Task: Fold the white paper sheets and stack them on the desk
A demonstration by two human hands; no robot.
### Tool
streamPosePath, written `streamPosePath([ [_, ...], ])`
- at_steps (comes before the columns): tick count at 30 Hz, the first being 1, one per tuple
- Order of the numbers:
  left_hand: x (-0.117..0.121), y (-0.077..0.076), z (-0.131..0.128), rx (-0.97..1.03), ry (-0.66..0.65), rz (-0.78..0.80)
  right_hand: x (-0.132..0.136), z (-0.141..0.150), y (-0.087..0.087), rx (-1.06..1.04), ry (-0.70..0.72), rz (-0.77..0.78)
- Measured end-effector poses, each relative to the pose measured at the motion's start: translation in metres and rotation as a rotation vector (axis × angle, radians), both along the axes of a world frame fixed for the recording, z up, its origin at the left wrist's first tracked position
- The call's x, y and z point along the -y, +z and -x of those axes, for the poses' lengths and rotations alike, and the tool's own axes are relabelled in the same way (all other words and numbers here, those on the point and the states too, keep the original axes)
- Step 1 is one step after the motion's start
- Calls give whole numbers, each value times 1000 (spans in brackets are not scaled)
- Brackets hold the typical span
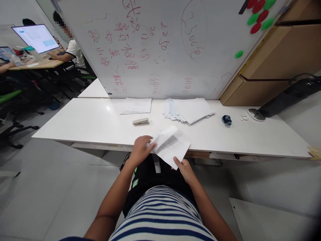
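Two sheets of paper (pixel 174 150) are between my hands at the front edge of the white table. My right hand (pixel 184 168) pinches their near right corner, thumb on top. With its fingers at the left edge, my left hand (pixel 142 149) holds the upper sheet (pixel 165 136), which is lifted and curled over the lower one. Faint print shows on the paper. A stapler (pixel 140 122) lies on the table just beyond my left hand. Farther back are a messy pile of papers (pixel 192 109) and a neater, smaller stack (pixel 137 105).
A whiteboard (pixel 160 50) with red writing stands along the table's back edge. Cardboard boxes (pixel 281 50) are stacked at the right. On the table's right lie a dark blue object (pixel 226 120) and a computer mouse (pixel 256 114). A person (pixel 72 53) sits at a desk far left.
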State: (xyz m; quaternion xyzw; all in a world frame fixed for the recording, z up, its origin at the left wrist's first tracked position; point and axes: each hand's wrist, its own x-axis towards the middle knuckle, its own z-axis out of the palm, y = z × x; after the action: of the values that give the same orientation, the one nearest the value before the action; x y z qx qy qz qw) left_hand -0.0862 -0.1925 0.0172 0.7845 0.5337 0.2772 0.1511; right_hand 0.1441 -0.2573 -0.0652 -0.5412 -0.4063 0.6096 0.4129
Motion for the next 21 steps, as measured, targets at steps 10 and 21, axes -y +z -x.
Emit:
streamPosePath([
  [10, 7, 34, 41, 282, 384, -13, 2, -23, -3, -118, 143, -42],
  [21, 42, -4, -38, -122, -353, 163, 0, -6, -5, -79, 0, 14],
])
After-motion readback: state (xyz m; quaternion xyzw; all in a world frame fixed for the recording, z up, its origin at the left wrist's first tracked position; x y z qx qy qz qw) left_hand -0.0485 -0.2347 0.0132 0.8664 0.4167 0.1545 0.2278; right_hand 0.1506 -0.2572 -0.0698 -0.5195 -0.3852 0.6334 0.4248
